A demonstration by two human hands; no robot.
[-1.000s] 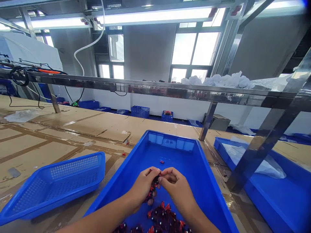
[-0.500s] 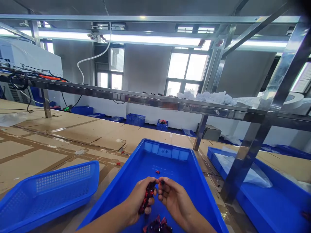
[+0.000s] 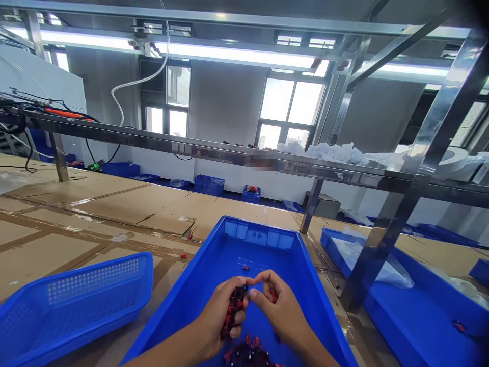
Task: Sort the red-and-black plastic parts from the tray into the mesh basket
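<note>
There you were, your left hand (image 3: 221,313) clamped around a dark, red-flecked clump of small parts (image 3: 233,311), its long axis running almost straight down the view, top leaning toward your right hand (image 3: 278,308), bottom end hanging out below your fingers. Your right grip was curled and nearly closed, its fingertip meeting your left hand at the clump's upper end, so that end lay nearer the right hand's fingers; a small red bit (image 3: 272,294) showed inside that curl, though you couldn't tell whether it was pinched. Under both hands sat a heap of the same parts (image 3: 248,354) in the blue tray (image 3: 255,225), with one loose red piece (image 3: 245,267) farther up its floor, and a perforated blue basket (image 3: 76,300) stood on the desk (image 3: 95,204) to your left.
</note>
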